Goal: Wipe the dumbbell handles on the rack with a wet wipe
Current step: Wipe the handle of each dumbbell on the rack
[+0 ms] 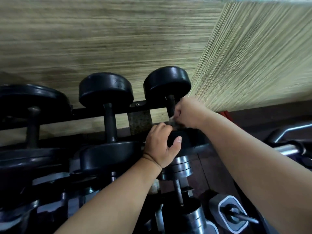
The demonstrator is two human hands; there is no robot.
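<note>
Three black dumbbells lie side by side across the dark rack [94, 114], their handles running away from the camera toward a wood-grain wall [101, 39]. The right hand [187, 112] is closed in a fist against the handle [171, 103] of the right-most dumbbell [167, 83], clamped on a wet wipe [172, 121]. The wipe shows only as a blurred pale scrap just below the knuckles, touching the bar near its lower end. The left hand [160, 147] grips the near head [190, 141] of that same dumbbell, fingers curled over its top edge and thumb pressed flat on its face; a thin dark band [152, 159] circles the wrist. The middle dumbbell [109, 119] and the left dumbbell [33, 124] lie beside it, untouched. On the tier below sits a chrome plate dumbbell [183, 166], and chrome bars [287, 130] lie to the right.
</note>
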